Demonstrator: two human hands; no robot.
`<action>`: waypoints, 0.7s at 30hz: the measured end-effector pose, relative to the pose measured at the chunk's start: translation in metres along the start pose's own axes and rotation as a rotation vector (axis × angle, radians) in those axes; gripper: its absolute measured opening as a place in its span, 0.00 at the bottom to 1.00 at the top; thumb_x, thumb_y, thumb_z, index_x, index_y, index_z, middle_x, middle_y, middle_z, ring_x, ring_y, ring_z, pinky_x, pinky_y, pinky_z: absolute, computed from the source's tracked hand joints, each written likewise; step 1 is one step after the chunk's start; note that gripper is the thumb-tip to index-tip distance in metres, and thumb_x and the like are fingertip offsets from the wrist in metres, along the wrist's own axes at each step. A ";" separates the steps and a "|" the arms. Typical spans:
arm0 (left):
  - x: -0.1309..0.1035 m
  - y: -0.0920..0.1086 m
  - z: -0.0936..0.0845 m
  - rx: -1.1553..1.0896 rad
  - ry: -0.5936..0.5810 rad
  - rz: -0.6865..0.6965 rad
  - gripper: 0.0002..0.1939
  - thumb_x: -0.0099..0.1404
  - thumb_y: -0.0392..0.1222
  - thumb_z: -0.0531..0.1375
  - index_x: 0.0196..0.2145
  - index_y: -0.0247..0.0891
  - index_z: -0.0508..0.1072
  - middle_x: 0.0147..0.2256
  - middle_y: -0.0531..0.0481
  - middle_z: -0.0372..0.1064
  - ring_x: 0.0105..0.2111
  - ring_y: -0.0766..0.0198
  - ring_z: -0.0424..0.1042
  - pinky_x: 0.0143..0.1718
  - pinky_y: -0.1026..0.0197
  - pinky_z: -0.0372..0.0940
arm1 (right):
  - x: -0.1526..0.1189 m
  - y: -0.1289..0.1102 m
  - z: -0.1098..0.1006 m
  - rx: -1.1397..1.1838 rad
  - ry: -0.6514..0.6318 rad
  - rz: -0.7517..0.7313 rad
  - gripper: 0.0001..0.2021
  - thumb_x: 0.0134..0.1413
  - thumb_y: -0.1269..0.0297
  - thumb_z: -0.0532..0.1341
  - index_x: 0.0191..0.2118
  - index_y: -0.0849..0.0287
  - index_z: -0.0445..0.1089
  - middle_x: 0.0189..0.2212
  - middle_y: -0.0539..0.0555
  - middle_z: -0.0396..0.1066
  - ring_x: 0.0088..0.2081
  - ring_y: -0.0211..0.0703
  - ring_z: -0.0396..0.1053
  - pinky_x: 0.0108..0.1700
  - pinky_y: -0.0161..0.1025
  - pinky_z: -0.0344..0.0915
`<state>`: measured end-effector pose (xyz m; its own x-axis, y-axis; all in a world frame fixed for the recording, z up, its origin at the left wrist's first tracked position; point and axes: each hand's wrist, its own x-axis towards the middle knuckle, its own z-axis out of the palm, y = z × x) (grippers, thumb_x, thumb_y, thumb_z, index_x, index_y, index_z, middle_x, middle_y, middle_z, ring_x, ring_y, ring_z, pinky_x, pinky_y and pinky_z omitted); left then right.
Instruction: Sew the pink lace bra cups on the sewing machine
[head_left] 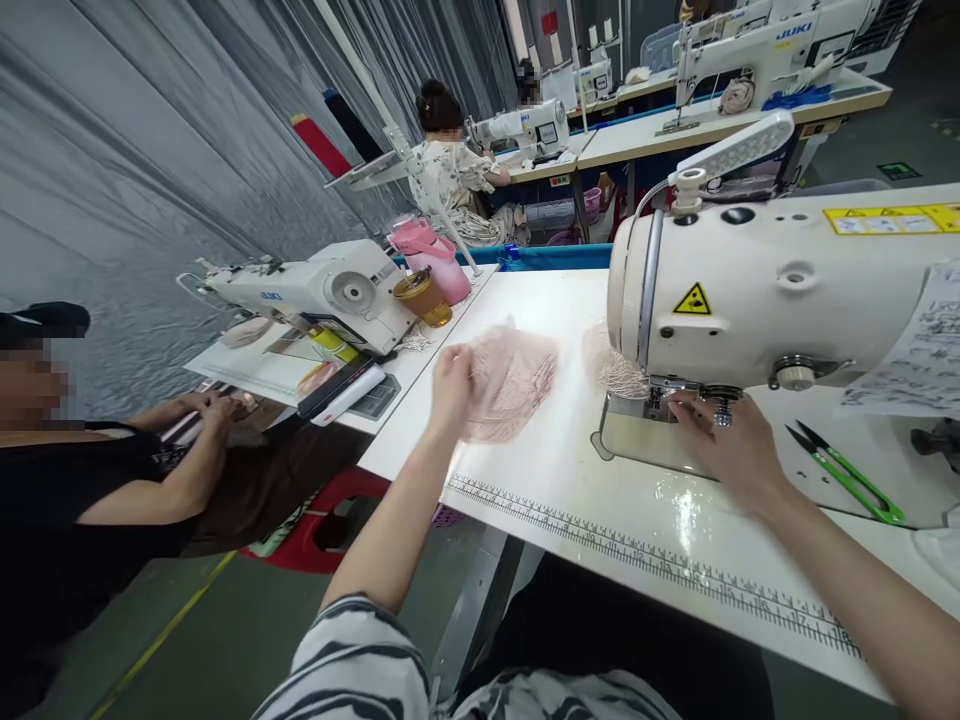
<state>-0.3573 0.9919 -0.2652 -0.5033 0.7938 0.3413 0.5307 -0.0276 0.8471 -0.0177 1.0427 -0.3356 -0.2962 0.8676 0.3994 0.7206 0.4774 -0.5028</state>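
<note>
On my table [540,470]: machine [750,290], right; cloth [517,385], left, at my left hand [452,385]; my right hand [724,440], under the machine's arm [720,310]; snips [844,482], right of that hand; ruler [637,552], along the front. On the adjoining table [409,365], left: second machine [322,300]; beside it, cup [424,298] before bottle [448,272].

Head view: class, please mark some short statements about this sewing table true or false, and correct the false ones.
1. The left hand is at the pink cloth. True.
2. The green snips lie to the left of the right hand. False: they lie to its right.
3. The ruler runs along the table's near edge. True.
4. The warning triangle on the near machine is red. False: it is yellow and black.
5. The right hand's fingers are close to the presser foot. True.
6. The amber cup stands on the stool. False: it stands beside the pink bottle.
</note>
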 end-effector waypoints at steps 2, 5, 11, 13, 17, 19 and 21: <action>0.004 0.011 -0.007 -0.139 0.014 -0.048 0.13 0.68 0.47 0.51 0.34 0.37 0.69 0.34 0.46 0.72 0.43 0.57 0.73 0.47 0.55 0.68 | 0.000 0.000 0.001 0.016 0.000 0.024 0.25 0.64 0.46 0.46 0.39 0.54 0.77 0.31 0.56 0.74 0.37 0.53 0.66 0.39 0.48 0.65; -0.016 0.033 0.004 -0.381 -0.132 -0.102 0.12 0.67 0.46 0.51 0.37 0.36 0.70 0.38 0.44 0.73 0.48 0.58 0.72 0.49 0.57 0.68 | 0.000 0.000 0.002 0.039 -0.008 0.064 0.23 0.63 0.46 0.48 0.39 0.53 0.76 0.32 0.56 0.74 0.38 0.54 0.66 0.39 0.48 0.65; -0.089 0.071 0.066 -0.071 -1.053 0.008 0.10 0.72 0.44 0.50 0.38 0.40 0.70 0.37 0.49 0.74 0.38 0.62 0.74 0.40 0.58 0.70 | 0.004 -0.001 -0.002 -0.019 -0.026 0.017 0.20 0.64 0.58 0.47 0.37 0.57 0.75 0.34 0.59 0.74 0.38 0.55 0.68 0.40 0.48 0.65; -0.098 0.075 0.076 0.075 -1.025 0.259 0.10 0.72 0.43 0.50 0.40 0.39 0.70 0.39 0.48 0.74 0.41 0.61 0.73 0.43 0.57 0.69 | 0.005 -0.003 -0.005 -0.025 -0.035 -0.007 0.17 0.62 0.63 0.47 0.37 0.57 0.74 0.36 0.59 0.75 0.39 0.55 0.69 0.41 0.48 0.65; -0.096 0.068 0.081 0.337 -0.889 0.676 0.08 0.71 0.40 0.53 0.42 0.38 0.71 0.44 0.45 0.72 0.46 0.57 0.70 0.45 0.54 0.67 | 0.003 -0.009 -0.011 0.032 -0.046 -0.208 0.16 0.59 0.74 0.49 0.40 0.54 0.74 0.42 0.53 0.75 0.43 0.48 0.69 0.45 0.45 0.64; -0.091 0.064 0.081 0.420 -0.886 0.748 0.08 0.71 0.40 0.53 0.38 0.37 0.71 0.41 0.46 0.73 0.41 0.58 0.71 0.41 0.57 0.67 | 0.002 -0.010 -0.010 0.043 -0.074 -0.340 0.16 0.58 0.76 0.50 0.38 0.54 0.74 0.40 0.51 0.76 0.40 0.44 0.70 0.44 0.43 0.63; -0.085 0.060 0.082 0.467 -0.836 0.774 0.11 0.72 0.41 0.52 0.35 0.38 0.71 0.36 0.48 0.73 0.36 0.61 0.72 0.36 0.59 0.67 | 0.001 -0.011 -0.007 0.037 -0.083 -0.432 0.15 0.57 0.78 0.52 0.35 0.56 0.74 0.39 0.49 0.76 0.38 0.41 0.70 0.44 0.42 0.61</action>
<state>-0.2262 0.9726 -0.2766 0.5524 0.8145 0.1774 0.7746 -0.5802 0.2518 -0.0215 1.0375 -0.3241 -0.6156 0.5948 0.5170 0.4974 0.8021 -0.3305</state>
